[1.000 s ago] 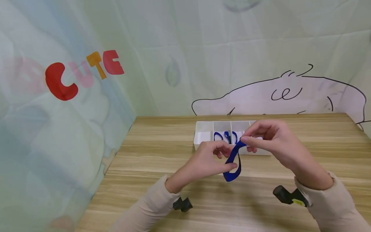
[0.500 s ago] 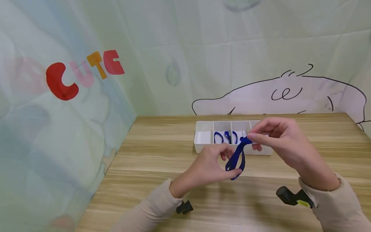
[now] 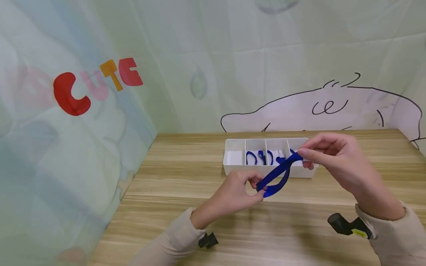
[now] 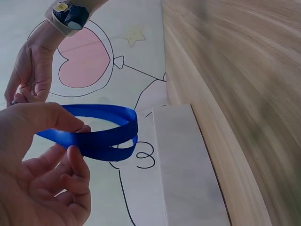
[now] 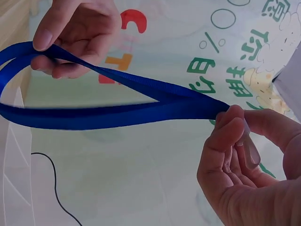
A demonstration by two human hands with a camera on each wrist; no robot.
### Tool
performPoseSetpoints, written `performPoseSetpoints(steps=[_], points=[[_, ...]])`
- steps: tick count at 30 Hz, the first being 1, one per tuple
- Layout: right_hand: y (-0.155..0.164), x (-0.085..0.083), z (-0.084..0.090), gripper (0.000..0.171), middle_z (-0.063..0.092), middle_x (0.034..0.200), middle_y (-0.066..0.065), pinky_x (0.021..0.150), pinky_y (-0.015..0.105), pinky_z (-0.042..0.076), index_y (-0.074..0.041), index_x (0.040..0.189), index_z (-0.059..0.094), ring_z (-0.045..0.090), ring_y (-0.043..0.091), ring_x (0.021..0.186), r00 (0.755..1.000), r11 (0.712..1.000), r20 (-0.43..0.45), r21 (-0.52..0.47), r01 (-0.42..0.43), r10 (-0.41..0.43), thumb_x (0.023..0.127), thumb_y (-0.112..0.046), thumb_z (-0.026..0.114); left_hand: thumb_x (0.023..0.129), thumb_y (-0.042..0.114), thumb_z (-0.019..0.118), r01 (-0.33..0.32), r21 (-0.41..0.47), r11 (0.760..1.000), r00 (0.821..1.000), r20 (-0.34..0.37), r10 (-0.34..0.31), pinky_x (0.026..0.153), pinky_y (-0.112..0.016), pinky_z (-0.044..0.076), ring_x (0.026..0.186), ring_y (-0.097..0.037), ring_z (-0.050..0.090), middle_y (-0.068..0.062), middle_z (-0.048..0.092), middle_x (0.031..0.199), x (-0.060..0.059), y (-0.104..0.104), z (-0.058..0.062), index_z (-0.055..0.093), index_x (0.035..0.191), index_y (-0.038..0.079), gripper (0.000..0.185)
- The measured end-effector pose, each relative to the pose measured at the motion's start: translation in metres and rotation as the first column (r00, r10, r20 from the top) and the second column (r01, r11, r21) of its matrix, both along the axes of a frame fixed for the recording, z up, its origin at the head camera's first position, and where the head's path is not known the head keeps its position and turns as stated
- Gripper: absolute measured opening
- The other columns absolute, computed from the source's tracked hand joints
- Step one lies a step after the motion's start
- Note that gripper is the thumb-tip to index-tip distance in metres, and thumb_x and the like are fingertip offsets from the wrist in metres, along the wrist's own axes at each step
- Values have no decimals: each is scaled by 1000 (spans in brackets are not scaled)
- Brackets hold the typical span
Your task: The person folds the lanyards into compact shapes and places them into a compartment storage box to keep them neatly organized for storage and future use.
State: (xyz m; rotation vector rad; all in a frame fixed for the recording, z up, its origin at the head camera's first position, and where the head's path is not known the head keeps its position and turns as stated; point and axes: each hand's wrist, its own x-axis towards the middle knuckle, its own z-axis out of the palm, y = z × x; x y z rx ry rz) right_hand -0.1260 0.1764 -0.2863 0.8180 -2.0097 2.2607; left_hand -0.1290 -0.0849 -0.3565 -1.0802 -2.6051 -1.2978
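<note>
A folded blue lanyard [image 3: 277, 172] stretches between both hands, in front of a white divided tray [image 3: 266, 171]. My left hand [image 3: 237, 190] pinches the looped end between thumb and finger; the left wrist view shows the lanyard's flat band [image 4: 101, 141] crossing those fingertips. My right hand [image 3: 349, 164] grips the other end, where the strands come together. From its fingers a clear plastic loop [image 5: 252, 153] sticks out in the right wrist view. More blue straps [image 3: 261, 157] lie in the tray's compartments, partly hidden by the held lanyard and the right hand.
The tray rests toward the back of a wooden table [image 3: 186, 166], its leftmost compartment holding no strap. Behind and to the left hangs a printed cloth backdrop [image 3: 186, 74]. Each sleeve carries a black wrist camera [image 3: 347, 225].
My right hand has moved right and drawn the lanyard out longer and more slanted. The left thumb and finger have closed on its loop, with that hand shifting slightly left.
</note>
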Motion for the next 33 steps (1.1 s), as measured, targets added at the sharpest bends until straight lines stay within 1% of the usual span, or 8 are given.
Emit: performPoseSetpoints(steps=[6, 8, 11, 14, 19, 24, 28, 33], points=[[6, -1, -2, 14, 72, 83, 12, 65, 26, 58, 8, 96, 68, 68, 18, 68, 1000, 1000, 11, -11, 1, -1, 89, 18, 62, 81, -1, 72, -7, -19, 1000, 999, -45, 6, 63, -16, 46, 73, -3, 54, 7, 65, 78, -1, -1, -4, 72, 92, 7, 13], [8, -2, -3, 15, 72, 83, 12, 64, 25, 58, 9, 97, 68, 68, 18, 68, 1000, 1000, 9, -25, 1, -1, 89, 19, 61, 82, 0, 72, -2, -15, 1000, 999, -46, 2, 60, -16, 44, 72, -5, 55, 6, 65, 77, -2, -2, -5, 72, 91, 7, 12], [14, -3, -4, 17, 72, 85, 12, 64, 25, 58, 9, 98, 68, 68, 18, 69, 1000, 999, 14, -50, 9, -8, 90, 20, 59, 83, 2, 73, 4, -6, 1000, 1000, -18, -4, 55, -16, 39, 71, -11, 56, 6, 64, 77, -2, -5, -6, 72, 93, 7, 11], [22, -5, -7, 19, 72, 86, 13, 64, 25, 58, 9, 99, 69, 68, 19, 69, 999, 998, 36, -66, 20, -18, 90, 21, 57, 85, 4, 74, 12, -1, 1000, 999, 36, -12, 53, -17, 35, 73, -16, 57, 7, 64, 80, -3, -7, -7, 72, 97, 7, 12], [33, -8, -11, 20, 72, 86, 14, 64, 26, 58, 10, 100, 69, 67, 20, 69, 997, 994, 67, -97, 44, -38, 90, 22, 55, 88, 8, 74, 50, -5, 999, 994, 99, -49, 59, -18, 36, 78, -14, 58, 6, 67, 86, -4, -12, -10, 73, 104, 9, 17], [46, -11, -17, 23, 73, 86, 14, 65, 26, 59, 10, 99, 69, 68, 20, 68, 996, 990, 76, -125, 63, -54, 91, 23, 53, 89, 10, 75, 85, 6, 996, 990, 115, -85, 74, -25, 49, 85, -9, 60, 4, 71, 92, -5, -16, -14, 72, 109, 8, 20], [57, -12, -22, 24, 73, 87, 14, 66, 26, 59, 9, 101, 70, 69, 20, 69, 993, 988, 94, -131, 86, -74, 92, 23, 51, 90, 10, 75, 76, 50, 996, 987, 137, -83, 85, -27, 52, 93, -10, 62, 4, 72, 98, -4, -18, -15, 73, 110, 8, 20], [68, -14, -28, 24, 74, 88, 14, 67, 26, 59, 8, 101, 70, 70, 20, 69, 988, 987, 120, -121, 107, -92, 93, 21, 51, 89, 10, 76, 67, 100, 993, 990, 121, -79, 87, -27, 52, 94, -7, 62, 2, 73, 100, -4, -21, -15, 73, 110, 7, 21]])
